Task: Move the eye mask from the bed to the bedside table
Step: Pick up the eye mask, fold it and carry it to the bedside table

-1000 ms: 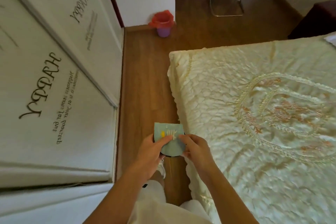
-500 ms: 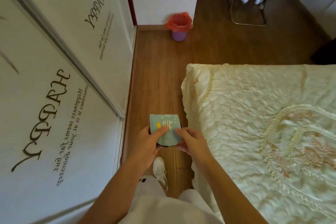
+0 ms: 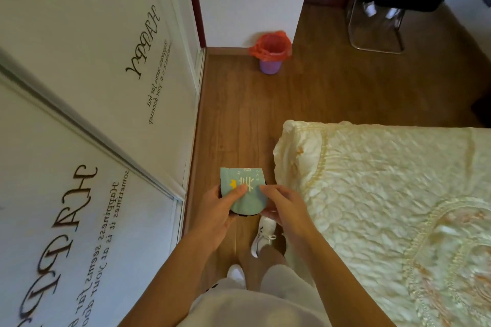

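The eye mask point(image 3: 245, 194) is a folded pale green cloth with yellow and white markings and a dark underside. Both hands hold it in front of me, above the wooden floor beside the bed. My left hand point(image 3: 216, 211) grips its left edge with the thumb on top. My right hand point(image 3: 285, 208) pinches its right edge. The bed point(image 3: 385, 194), covered in a cream quilted spread, lies to the right, with its corner close to the mask. No bedside table is in view.
White wardrobe doors point(image 3: 93, 114) with "HAPPY" lettering line the left side of a narrow wooden-floor aisle point(image 3: 233, 114). A purple bin with a red bag point(image 3: 271, 53) stands by the far wall. A chair point(image 3: 377, 13) is at the top right. My white shoes point(image 3: 263, 233) are below.
The view has shifted along the aisle, so the bed has slid right and lower and the bin looks nearer. Both hands still hold the mask the same way.
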`<act>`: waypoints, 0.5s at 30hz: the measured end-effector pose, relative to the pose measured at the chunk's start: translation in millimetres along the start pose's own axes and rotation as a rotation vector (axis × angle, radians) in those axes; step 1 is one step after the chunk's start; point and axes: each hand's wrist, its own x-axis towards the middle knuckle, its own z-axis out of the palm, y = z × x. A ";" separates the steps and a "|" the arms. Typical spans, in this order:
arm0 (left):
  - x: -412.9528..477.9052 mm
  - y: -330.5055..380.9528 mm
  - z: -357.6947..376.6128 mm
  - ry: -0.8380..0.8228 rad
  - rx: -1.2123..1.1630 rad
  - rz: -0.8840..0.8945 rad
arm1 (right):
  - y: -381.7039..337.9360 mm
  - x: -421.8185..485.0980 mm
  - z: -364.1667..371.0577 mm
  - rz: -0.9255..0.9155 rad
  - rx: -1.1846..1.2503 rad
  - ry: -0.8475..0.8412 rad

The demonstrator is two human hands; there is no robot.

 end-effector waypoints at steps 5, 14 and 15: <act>72.6 36.1 18.0 0.052 0.027 -0.027 | -40.4 74.4 0.3 0.002 0.006 -0.017; 218.1 137.6 106.5 0.010 0.095 0.028 | -169.9 215.2 -37.7 -0.065 0.046 -0.030; 231.5 146.7 115.1 0.010 0.089 0.029 | -182.9 229.0 -41.4 -0.073 0.044 -0.038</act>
